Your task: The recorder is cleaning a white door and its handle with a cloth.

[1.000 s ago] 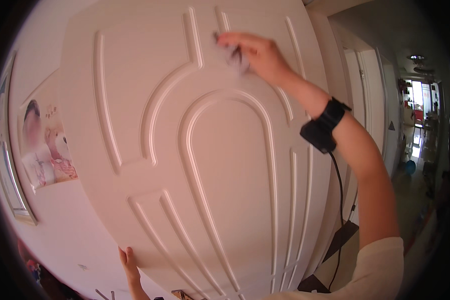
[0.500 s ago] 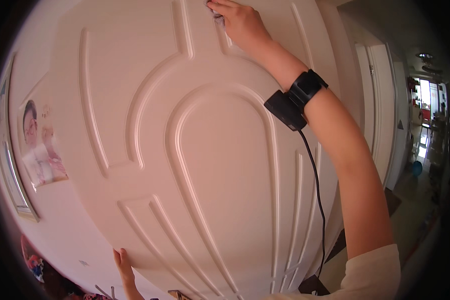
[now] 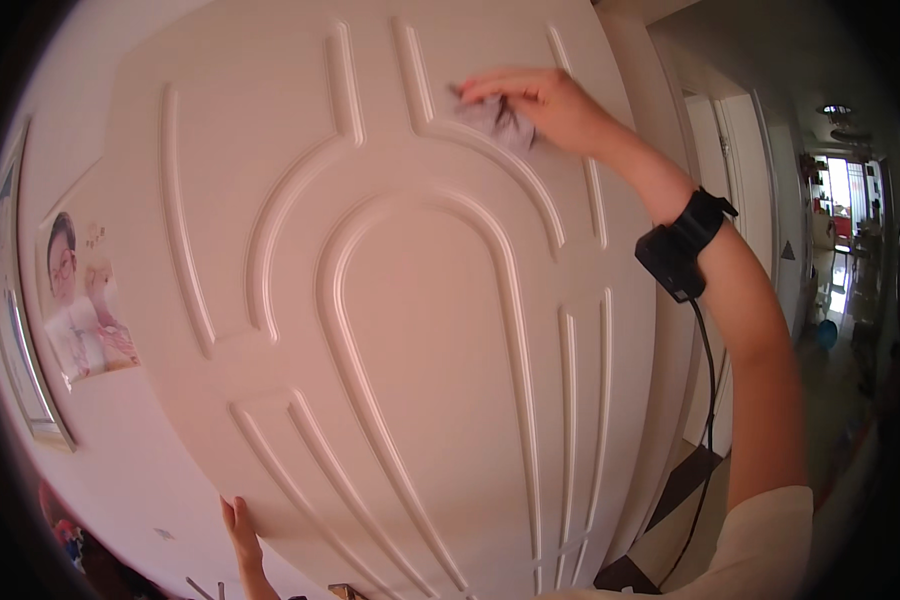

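A large white door (image 3: 430,330) with raised, arched mouldings fills the middle of the view. Near its upper right part, my right hand (image 3: 540,100) is closed on a grey cloth (image 3: 505,122), which hangs below the fingers and lies at the curved moulding; both are slightly blurred. A black strapped device (image 3: 675,255) with a cable sits on my right wrist. Low on the left, my left hand (image 3: 240,520) grips the door's edge, thumb and fingers showing near the rim; part of the hand is hidden behind the door.
On the left wall hang a poster (image 3: 85,300) and a framed picture (image 3: 38,390). A metal door handle (image 3: 345,592) shows at the lower edge. To the right, beyond a white door frame (image 3: 735,180), a hallway runs back, with a blue ball-like thing (image 3: 827,334) on its floor.
My right hand has moved down and to the right with the cloth, from the top mouldings to the arch's upper right. My left hand stays at the door's edge.
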Action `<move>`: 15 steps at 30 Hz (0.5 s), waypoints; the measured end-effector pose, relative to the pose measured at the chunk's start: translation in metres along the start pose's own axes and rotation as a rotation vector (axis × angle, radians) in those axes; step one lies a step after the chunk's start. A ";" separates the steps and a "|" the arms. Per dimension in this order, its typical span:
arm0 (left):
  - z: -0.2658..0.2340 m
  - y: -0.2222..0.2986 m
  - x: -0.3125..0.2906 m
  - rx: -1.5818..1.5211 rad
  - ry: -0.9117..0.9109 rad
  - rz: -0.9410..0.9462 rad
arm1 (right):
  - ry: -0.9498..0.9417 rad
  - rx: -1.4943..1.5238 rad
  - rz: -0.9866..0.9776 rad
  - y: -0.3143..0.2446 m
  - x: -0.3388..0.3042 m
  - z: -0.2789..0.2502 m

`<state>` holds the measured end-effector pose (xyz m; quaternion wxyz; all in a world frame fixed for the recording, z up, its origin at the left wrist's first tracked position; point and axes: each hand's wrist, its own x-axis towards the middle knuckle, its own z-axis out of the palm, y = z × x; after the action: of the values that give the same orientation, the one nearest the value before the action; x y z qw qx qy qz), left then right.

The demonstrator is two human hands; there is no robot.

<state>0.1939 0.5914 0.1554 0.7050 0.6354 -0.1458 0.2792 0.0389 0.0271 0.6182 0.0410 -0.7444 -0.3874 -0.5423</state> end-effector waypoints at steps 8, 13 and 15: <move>-0.012 -0.027 0.011 -0.031 -0.081 -0.012 | 0.480 -0.536 -0.295 0.053 0.121 0.036; -0.036 -0.054 0.010 -0.045 0.011 0.008 | 0.473 -0.489 -0.257 0.053 0.121 0.056; -0.043 -0.061 0.010 0.197 0.058 -0.022 | 0.450 -0.473 -0.279 0.070 0.111 0.039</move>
<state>0.2304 0.6334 0.1047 0.6460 0.6950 -0.0899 0.3026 0.1247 0.0561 0.7207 -0.1225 -0.5351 -0.3304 -0.7678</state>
